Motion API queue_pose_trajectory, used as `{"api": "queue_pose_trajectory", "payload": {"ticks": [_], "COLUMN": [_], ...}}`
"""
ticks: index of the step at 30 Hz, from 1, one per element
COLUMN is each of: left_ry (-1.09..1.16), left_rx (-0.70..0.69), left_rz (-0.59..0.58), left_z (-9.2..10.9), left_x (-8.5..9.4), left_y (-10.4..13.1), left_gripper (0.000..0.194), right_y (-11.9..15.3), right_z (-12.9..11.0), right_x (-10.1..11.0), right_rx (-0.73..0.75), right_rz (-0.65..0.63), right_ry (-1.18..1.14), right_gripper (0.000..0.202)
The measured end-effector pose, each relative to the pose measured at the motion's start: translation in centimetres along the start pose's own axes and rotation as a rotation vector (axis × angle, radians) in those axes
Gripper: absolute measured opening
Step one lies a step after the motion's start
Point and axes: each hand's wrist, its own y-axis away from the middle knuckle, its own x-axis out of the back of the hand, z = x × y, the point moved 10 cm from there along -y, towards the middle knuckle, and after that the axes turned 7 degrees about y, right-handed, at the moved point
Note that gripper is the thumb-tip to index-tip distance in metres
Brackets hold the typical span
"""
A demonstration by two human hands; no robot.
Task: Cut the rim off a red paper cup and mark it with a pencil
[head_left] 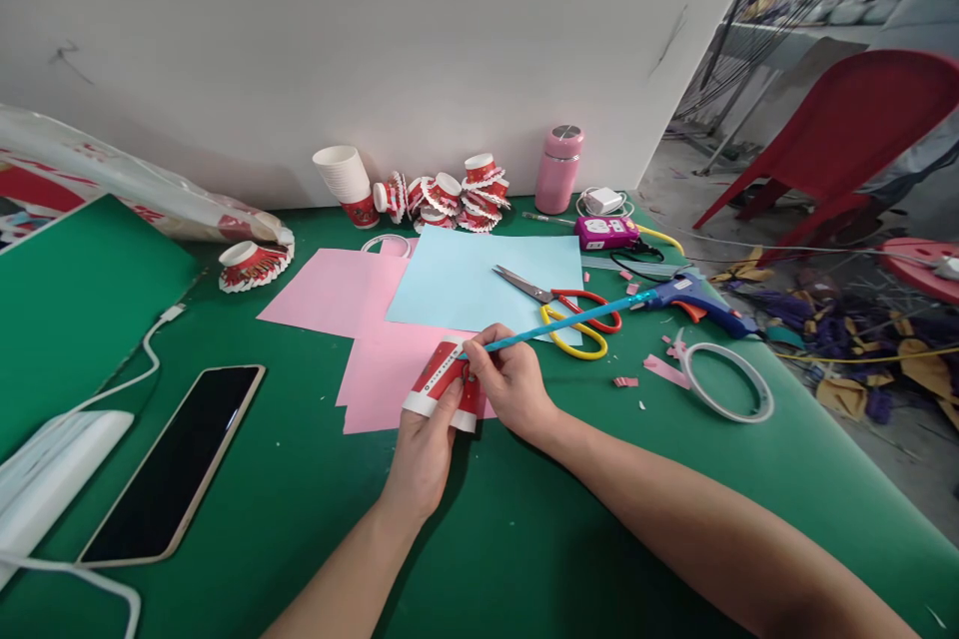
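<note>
My left hand (424,464) grips a red printed paper cup (429,381) with a white rim, tilted on its side above the table. My right hand (518,391) is closed around a long blue pencil (535,331), whose tip meets the cup's wall near its printed white strip. Behind the hands lie pink paper sheets (330,290) and a light blue sheet (465,270). Scissors (576,319) with red and yellow handles rest partly on the blue sheet, beneath the pencil's line. Fingers partly cover the cup's far side.
Along the wall stand stacked cups (341,185), several fringed cut cups (450,195) and a pink flask (558,170). A blue glue gun (696,305) and a tape roll (726,409) lie right. On the left are a phone (176,459) and a fringed cup (255,265).
</note>
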Motion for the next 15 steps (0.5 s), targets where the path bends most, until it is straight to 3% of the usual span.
{"api": "queue_pose_trajectory", "payload": {"ticks": [15], "left_ry": [0.009], "left_rx": [-0.009], "left_rz": [-0.009], "left_z": [0.07], "left_x": [-0.03], "left_y": [-0.09], "left_gripper": [0.038], "right_y": [-0.06], "right_z": [-0.48], "right_x": [0.32], "right_rx": [0.011], "right_rz": [0.009], "right_ry": [0.053], "right_gripper": [0.018]}}
